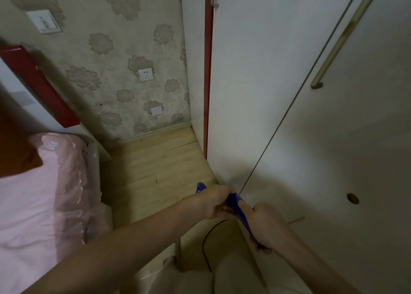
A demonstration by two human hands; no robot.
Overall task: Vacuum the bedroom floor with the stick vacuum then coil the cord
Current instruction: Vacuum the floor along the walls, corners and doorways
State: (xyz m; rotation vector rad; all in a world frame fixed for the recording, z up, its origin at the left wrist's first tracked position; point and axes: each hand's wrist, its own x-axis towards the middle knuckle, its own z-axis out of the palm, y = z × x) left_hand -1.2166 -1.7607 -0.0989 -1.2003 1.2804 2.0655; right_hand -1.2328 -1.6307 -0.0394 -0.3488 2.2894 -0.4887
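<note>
Hands, two of them, both on one blue vacuum handle (235,201) low beside the wardrobe: the left hand (214,202) wraps its fingers round the upper stretch, the right hand (265,224) grips the lower end. One black cord (208,238) loops down below them over the wooden floor (153,160). The rest of the vacuum is out of sight. Two white wardrobe doors (255,82) stand on the right, one pink-covered bed (33,193) on the left, and one wall socket (146,74) shows on the flowered wallpaper.

Bed (33,193) left, wardrobe (311,115) right, floor (155,160) between.
</note>
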